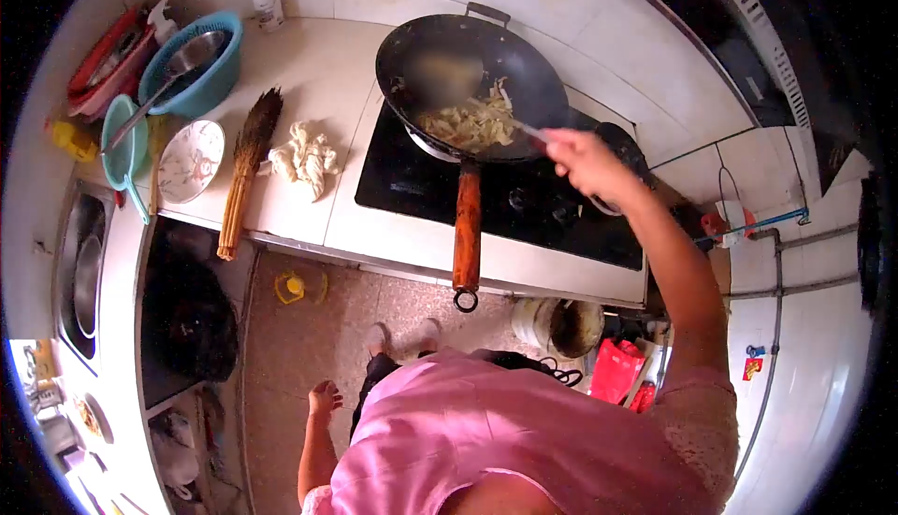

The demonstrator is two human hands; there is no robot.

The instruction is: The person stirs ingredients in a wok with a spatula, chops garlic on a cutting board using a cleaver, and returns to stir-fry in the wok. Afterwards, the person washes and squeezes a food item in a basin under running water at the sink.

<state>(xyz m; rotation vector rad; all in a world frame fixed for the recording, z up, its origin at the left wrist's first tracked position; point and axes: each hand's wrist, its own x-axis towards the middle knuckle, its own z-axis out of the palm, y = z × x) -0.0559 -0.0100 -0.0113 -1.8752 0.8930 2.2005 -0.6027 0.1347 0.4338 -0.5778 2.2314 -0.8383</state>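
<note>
My right hand (585,161) is closed around the handle of a cooking spatula (531,130), over the right side of a black wok (538,75). The spatula's far end reaches the sliced food (472,124) in the wok, and its head is hard to make out there. Steam or blur covers part of the wok's inside. The wok sits on a black glass stove (412,174), its wooden handle (467,225) pointing toward me. Low at my side hangs my left hand (325,399), holding nothing, with its fingers slightly apart.
On the counter to the left lie a crumpled white cloth (304,159), a bamboo brush (248,164) and a patterned bowl (191,161). Behind them stands a blue basin (224,47) with a metal ladle (182,66). A bucket (543,323) is on the floor beneath the counter.
</note>
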